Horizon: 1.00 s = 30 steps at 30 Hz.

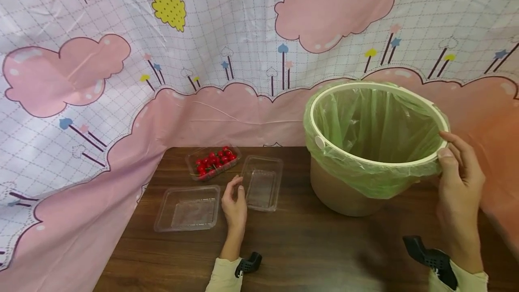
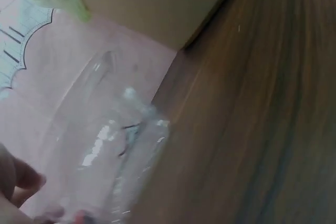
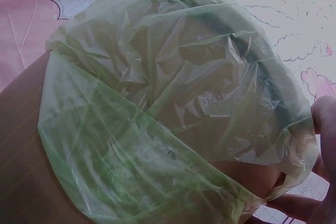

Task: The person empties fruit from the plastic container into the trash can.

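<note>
My right hand [image 1: 462,179] grips the near right edge of the trash can [image 1: 350,195], thumb and fingers about its white rim ring [image 1: 377,163]. A green plastic bag [image 1: 373,184] lines the can and folds down outside the rim; in the right wrist view the bag [image 3: 126,150] covers much of the picture. My left hand [image 1: 235,206] has relaxed fingers beside a clear plastic box [image 1: 261,188]; whether they touch it I cannot tell. In the left wrist view that hand's fingers [image 2: 26,182] show at the lower left, near clear plastic [image 2: 100,145].
Another clear box [image 1: 188,208] lies left of my left hand. Behind it, red cherries [image 1: 215,161] with stems fill a third clear box [image 1: 192,166]. All stand on a dark wooden table [image 1: 304,251], with a patterned pink and white cloth [image 1: 243,116] hanging behind.
</note>
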Motion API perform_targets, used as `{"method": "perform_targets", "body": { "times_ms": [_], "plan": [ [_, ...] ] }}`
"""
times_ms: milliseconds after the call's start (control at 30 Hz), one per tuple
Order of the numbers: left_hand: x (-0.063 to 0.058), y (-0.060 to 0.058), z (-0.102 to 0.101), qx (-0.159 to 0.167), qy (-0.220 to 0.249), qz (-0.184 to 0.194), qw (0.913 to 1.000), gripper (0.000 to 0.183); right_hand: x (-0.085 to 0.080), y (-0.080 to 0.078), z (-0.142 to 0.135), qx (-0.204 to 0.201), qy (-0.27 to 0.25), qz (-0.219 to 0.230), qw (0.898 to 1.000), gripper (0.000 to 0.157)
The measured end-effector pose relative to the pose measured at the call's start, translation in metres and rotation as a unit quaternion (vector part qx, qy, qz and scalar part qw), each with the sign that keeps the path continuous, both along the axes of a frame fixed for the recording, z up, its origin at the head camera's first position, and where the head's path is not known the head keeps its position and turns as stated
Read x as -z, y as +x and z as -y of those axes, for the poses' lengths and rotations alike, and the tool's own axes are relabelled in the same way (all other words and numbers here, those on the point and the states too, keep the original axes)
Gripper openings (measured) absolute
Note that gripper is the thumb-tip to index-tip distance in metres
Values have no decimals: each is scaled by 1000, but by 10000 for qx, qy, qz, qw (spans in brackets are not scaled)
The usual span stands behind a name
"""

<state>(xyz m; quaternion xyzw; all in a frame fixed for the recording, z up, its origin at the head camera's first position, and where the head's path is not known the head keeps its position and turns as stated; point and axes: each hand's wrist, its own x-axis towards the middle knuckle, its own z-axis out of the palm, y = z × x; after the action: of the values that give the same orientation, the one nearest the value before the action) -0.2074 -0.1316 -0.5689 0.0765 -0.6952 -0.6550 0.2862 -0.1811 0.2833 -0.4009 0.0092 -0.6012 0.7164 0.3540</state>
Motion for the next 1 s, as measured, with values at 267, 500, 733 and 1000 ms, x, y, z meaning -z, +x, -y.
{"method": "perform_targets", "body": {
  "times_ms": [267, 500, 733, 1000],
  "plan": [
    [-30, 12, 10, 328, -1228, -44, 9919, 22, 0, 0, -2, -29, -162, -49, 9999, 33],
    [-55, 17, 34, 751, -1523, 118, 9854, 27, -1, 1, -3, -150, -195, 12, 9997, 34],
    [-84, 6, 85, 521, -1465, 367, 9872, 28, -2, 0, -1, -96, -214, -31, 9997, 33],
    [-99, -14, 145, -73, -1207, 845, 9891, 30, -1, 1, -2, -65, -138, -2, 9999, 33]
  ]
}}
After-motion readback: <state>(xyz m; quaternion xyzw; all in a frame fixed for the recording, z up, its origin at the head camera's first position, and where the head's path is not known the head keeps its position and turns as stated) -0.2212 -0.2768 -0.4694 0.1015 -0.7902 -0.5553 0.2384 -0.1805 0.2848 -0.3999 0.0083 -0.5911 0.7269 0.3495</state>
